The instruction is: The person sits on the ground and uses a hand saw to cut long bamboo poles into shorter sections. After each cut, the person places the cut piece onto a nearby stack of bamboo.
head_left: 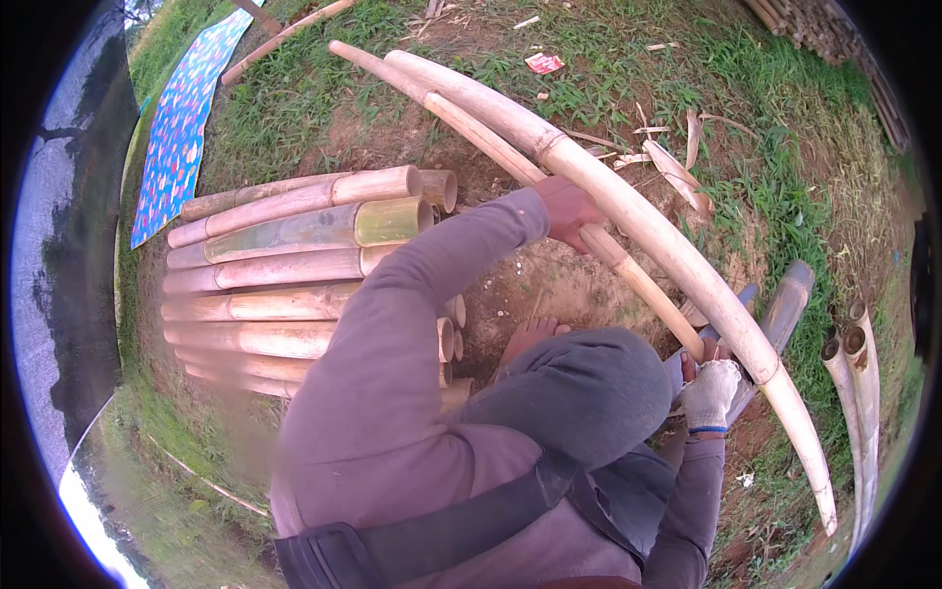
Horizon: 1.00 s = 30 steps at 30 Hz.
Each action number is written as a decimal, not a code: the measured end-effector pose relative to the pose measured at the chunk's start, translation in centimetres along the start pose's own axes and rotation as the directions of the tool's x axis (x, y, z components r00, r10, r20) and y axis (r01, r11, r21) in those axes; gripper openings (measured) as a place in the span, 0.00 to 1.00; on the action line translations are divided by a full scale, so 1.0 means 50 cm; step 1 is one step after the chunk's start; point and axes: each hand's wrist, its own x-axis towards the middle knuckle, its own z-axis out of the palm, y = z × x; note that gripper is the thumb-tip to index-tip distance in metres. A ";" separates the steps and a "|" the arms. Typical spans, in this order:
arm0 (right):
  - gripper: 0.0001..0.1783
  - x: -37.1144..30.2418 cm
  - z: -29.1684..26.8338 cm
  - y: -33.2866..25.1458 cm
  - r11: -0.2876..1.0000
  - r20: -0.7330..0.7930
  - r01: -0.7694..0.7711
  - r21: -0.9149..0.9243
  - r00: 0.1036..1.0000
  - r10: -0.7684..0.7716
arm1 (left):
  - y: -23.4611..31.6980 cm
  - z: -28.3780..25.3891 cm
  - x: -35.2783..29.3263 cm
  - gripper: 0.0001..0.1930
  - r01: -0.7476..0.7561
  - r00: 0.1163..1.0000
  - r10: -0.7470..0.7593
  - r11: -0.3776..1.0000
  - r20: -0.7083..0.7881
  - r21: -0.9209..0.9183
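A thin bamboo pole (643, 288) slants from the far left down toward my right knee. My bare left hand (569, 211) is wrapped round it near its middle. At its near end, my right hand (708, 388), in a white knit glove with bare fingertips, is closed with finger and thumb about the tip; its palm side is hidden. Close beside the thin pole, on its right, a thicker pale bamboo pole (677, 255) runs past my right hand. Under the thick pole, a grey bamboo piece (785, 304) lies crosswise.
Several cut bamboo lengths (285, 253) are stacked to my left. More poles (863, 363) lie at the right edge, and a pile (829, 34) at the far right. A blue patterned sheet (191, 118) is at the far left. Bamboo scraps (677, 175) litter the grass and soil.
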 end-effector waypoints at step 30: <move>0.27 -0.020 -0.043 0.356 0.947 -0.041 -0.305 0.097 0.950 0.310 | 0.253 0.098 0.311 0.37 -0.031 0.989 0.037 0.999 -0.145 0.042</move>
